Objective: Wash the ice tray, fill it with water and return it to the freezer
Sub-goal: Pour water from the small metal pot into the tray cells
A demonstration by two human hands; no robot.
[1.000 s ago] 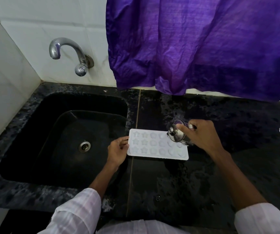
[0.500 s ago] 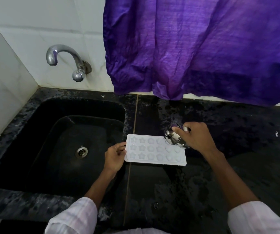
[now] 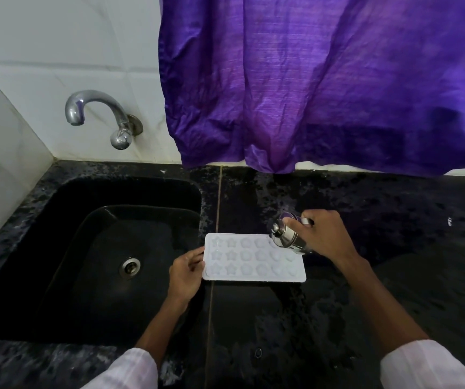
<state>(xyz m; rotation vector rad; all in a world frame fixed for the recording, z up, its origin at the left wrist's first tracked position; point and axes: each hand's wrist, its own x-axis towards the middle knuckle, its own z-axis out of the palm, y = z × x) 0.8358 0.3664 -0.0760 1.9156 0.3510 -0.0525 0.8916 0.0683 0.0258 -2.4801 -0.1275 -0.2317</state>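
Below a purple curtain, on a black counter just right of a sink and its tap, a white tray is lying flat with one long side facing the person. Filling appears to be under way. The tap is showing no stream and the tray is sitting on the counter rather than in the sink, so washing is judged finished. Whether the star and flower cells are holding water cannot be told; they are reading only as pale and glossy. Two steps are probably remaining: completing the fill and carrying the tray level to the freezer, which is not appearing in this view. The left hand is meeting the tray's left short edge, with its fingers curling onto the rim and steadying it while the wrist is hanging over the sink's right wall. The right hand is wrapping round a small steel pot, fingers closed on its body. The pot is tilting toward the left above the tray's far right corner. No stream from it is discernible.
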